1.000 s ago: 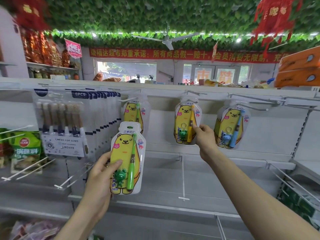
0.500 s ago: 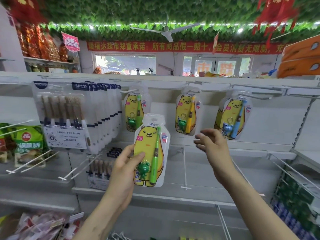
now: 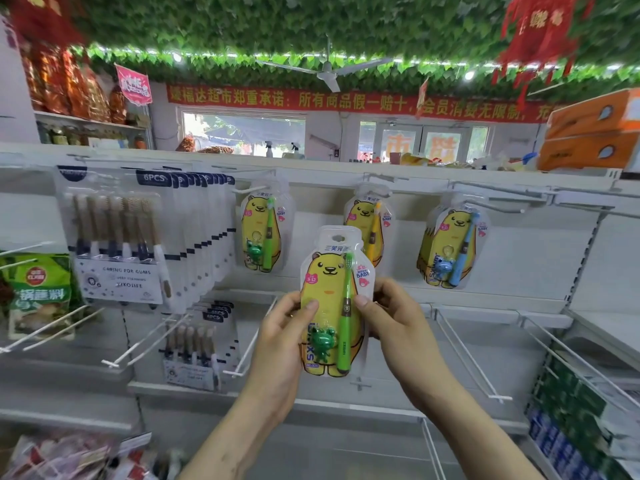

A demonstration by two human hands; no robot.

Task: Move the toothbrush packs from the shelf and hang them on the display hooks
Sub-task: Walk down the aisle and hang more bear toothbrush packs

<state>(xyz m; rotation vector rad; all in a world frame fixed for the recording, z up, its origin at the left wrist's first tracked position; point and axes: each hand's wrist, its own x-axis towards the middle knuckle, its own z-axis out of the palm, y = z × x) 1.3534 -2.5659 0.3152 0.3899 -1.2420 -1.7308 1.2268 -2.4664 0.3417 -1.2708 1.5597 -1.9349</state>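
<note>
While I hold one toothbrush pack (image 3: 330, 306) upright in front of the white back wall (image 3: 540, 258), the job stands partway done. Largest in view, the wall carries an upper row of hooks, and three bear packs hang there: one with a green brush (image 3: 265, 233), one with a yellow brush (image 3: 372, 216), partly hidden behind the pack in my hands, and one with a blue brush (image 3: 453, 247). To their left hangs a deep row of six-brush packs (image 3: 114, 237). Lower down, long wire hooks (image 3: 468, 353) carry nothing.

The pack I hold is on no hook. Its hang hole at the top is free, so I judge hanging it to be the step in hand. How many packs wait on the shelf I cannot tell.

My left hand (image 3: 280, 344) grips the pack's left edge, thumb on the front. My right hand (image 3: 394, 327) pinches the right edge, thumb beside the green brush.

Writing, from large to small: a red banner (image 3: 346, 102) of yellow Chinese characters runs under the leafy ceiling. The six-brush packs read "6PCS" and "CARING FOR GUMS". The held pack reads "BABY" and "3-12", with Chinese characters across its top.
</note>
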